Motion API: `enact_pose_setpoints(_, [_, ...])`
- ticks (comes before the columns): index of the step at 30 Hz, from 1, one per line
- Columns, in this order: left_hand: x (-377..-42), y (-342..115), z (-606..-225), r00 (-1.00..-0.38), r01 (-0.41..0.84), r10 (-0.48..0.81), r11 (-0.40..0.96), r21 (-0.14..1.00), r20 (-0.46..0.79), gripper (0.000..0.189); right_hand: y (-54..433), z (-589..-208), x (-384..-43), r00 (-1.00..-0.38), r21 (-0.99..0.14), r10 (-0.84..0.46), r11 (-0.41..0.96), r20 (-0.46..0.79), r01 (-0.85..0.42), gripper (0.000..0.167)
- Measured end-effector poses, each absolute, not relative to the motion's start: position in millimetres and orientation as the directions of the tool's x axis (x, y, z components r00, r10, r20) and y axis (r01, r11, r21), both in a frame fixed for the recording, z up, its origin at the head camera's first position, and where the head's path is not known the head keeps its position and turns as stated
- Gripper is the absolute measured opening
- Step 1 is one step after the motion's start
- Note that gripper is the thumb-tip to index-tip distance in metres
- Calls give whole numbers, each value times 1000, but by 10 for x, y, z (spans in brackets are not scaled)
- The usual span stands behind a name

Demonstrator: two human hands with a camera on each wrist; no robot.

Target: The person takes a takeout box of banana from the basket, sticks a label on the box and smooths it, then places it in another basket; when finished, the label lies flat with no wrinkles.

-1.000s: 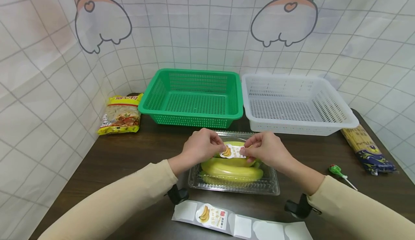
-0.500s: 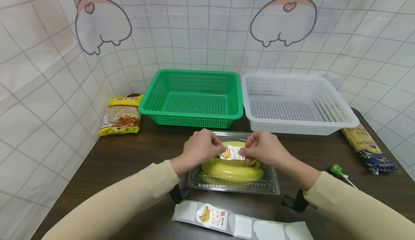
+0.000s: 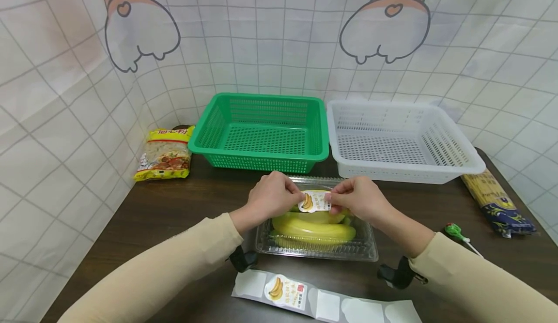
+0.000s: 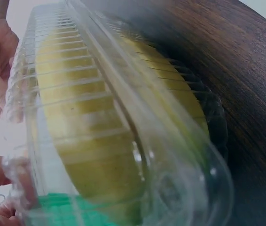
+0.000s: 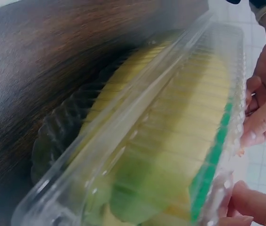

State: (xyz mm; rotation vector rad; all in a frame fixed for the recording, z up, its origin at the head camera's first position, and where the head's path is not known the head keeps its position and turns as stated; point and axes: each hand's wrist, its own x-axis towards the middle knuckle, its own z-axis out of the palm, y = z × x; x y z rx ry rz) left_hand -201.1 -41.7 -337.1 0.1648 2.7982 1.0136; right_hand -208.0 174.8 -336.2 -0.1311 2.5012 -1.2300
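Looks like the banana label (image 3: pixel 316 201) is pinched at either end by left hand (image 3: pixel 273 198) and right hand (image 3: pixel 360 199), stretched left-to-right over the clear box (image 3: pixel 364 249) mid-frame.

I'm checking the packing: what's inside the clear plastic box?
Yellow bananas show inside; the held label, left hand and right hand cover part, so I can't count them.

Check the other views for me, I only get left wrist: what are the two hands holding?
Observer: Head view shows a white banana label, pinched by the left hand at one end and the right hand at the other.
Operator: Any other labels around?
Observer: One more printed banana label, on a strip lying on the near side of the clear container.
Operator: What's the green I see through the plastic?
Observer: A green basket, left of a white one.
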Motion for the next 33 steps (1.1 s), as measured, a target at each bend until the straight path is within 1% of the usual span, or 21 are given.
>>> enact_pose_setpoints(3, [-2011, -420, -3375, -983, 51, 155, 752, 657, -102, 19, 1737, -3351, -2081, -936, -792, -237, 607, -260, 67, 23])
enact_pose_setpoints(9, [-2017, -427, -3367, -985, 37, 145, 720, 693, -98, 14, 1728, -3317, -2083, -941, -819, -231, 569, -246, 74, 20])
enact_pose_setpoints(12, [-2029, -432, -3365, -985, 43, 150, 704, 709, -89, 13, 1725, -3306, -2085, -943, -826, -210, 554, -257, 101, 22])
enact_pose_setpoints(17, [-2039, -432, -3366, -983, 62, 170, 658, 751, -68, 12, 1717, -3297, -2086, -950, -855, -174, 498, -261, 143, 31])
enact_pose_setpoints(19, [-2038, -429, -3363, -982, 72, 180, 635, 769, -57, 10, 1713, -3297, -2085, -953, -871, -163, 467, -256, 154, 31])
enact_pose_setpoints(21, [-2036, -428, -3359, -981, 70, 186, 610, 789, -56, 9, 1709, -3298, -2086, -956, -880, -157, 449, -247, 154, 28])
enact_pose_setpoints(25, [-2043, -428, -3348, -974, 21, 200, 540, 841, -104, 8, 1706, -3296, -2093, -959, -895, -152, 417, -241, 159, 25])
enact_pose_setpoints(28, [-2051, -432, -3335, -966, -31, 204, 519, 854, -159, 9, 1710, -3295, -2101, -955, -897, -166, 411, -247, 161, 25])
enact_pose_setpoints(31, [-2058, -435, -3323, -960, -46, 209, 545, 837, -189, 11, 1721, -3302, -2107, -945, -880, -188, 448, -267, 159, 26])
enact_pose_setpoints(33, [-2061, -432, -3321, -958, -29, 215, 582, 812, -188, 13, 1728, -3313, -2110, -939, -857, -198, 493, -281, 153, 26])
